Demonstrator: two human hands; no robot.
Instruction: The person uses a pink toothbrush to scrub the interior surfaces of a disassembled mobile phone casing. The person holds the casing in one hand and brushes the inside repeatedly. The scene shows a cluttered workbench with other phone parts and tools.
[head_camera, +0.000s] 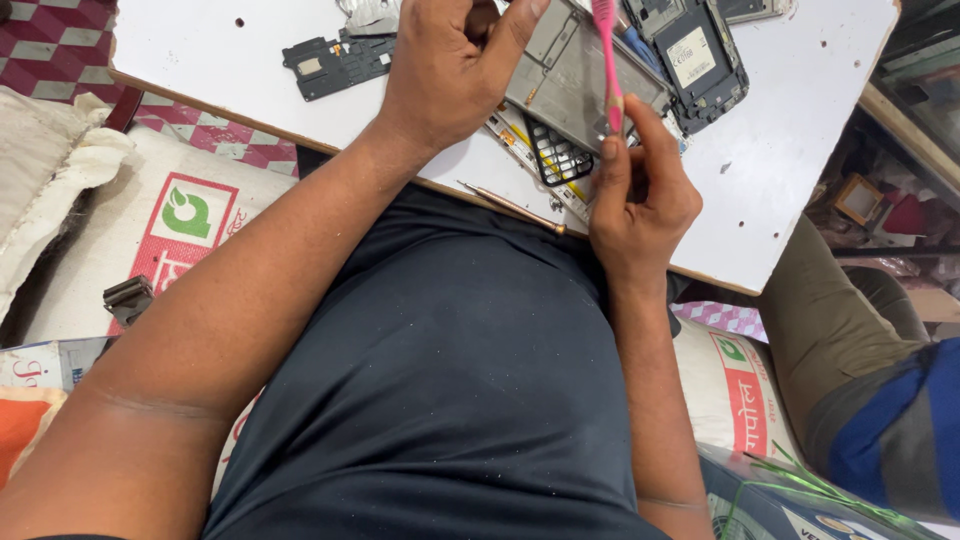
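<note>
Left hand (450, 70) clamps grey phone frame (575, 75), stripped, metal-backed, on white tabletop (780, 150); right hand (640, 200) pinches pink toothbrush (607, 60); thin screwdriver (515, 208) alongside.

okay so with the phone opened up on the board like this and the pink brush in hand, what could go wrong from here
The thin metal tool lies right at the edge of the white board, beside the right hand; a nudge could roll it off. The pink brush might scrape parts inside the open phone frame, which only the left hand steadies.
</note>
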